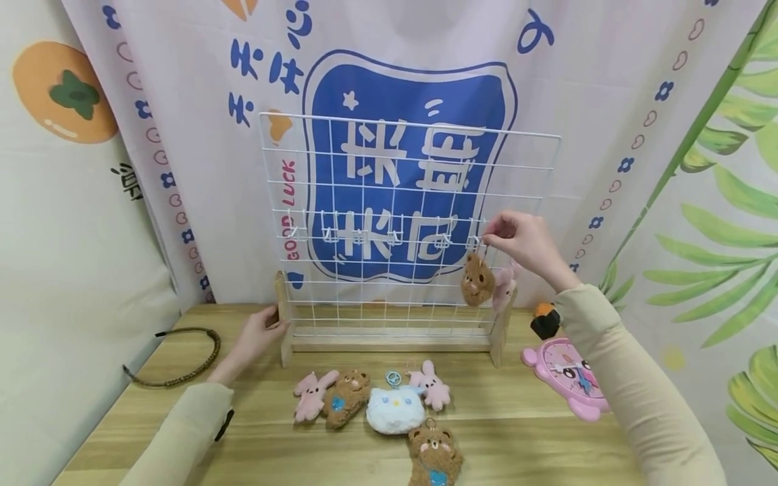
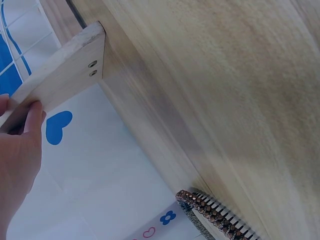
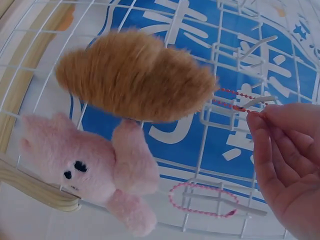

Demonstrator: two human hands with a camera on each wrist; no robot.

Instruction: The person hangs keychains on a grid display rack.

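A brown bear plush keychain [image 1: 477,280] hangs near the right end of the white wire grid rack [image 1: 425,263]. My right hand [image 1: 529,243] pinches its red bead chain [image 3: 235,93] between thumb and fingertips, right at a white hook [image 3: 261,101]. In the right wrist view the brown plush [image 3: 135,75] is blurred, and its face is turned away. Beside it a pink rabbit plush [image 3: 75,155] hangs by a pink bead chain [image 3: 200,215] from another hook. My left hand [image 1: 258,334] grips the rack's left wooden post [image 2: 65,65], thumb and fingers on either side.
Before the rack lie pink rabbit plushes [image 1: 311,397], brown bear plushes [image 1: 435,453] and a white plush [image 1: 395,410]. A pink clock [image 1: 562,368] and a small black-and-orange object [image 1: 545,320] sit at right, a braided headband [image 1: 209,358] at left. Several white hooks [image 1: 395,236] line the grid.
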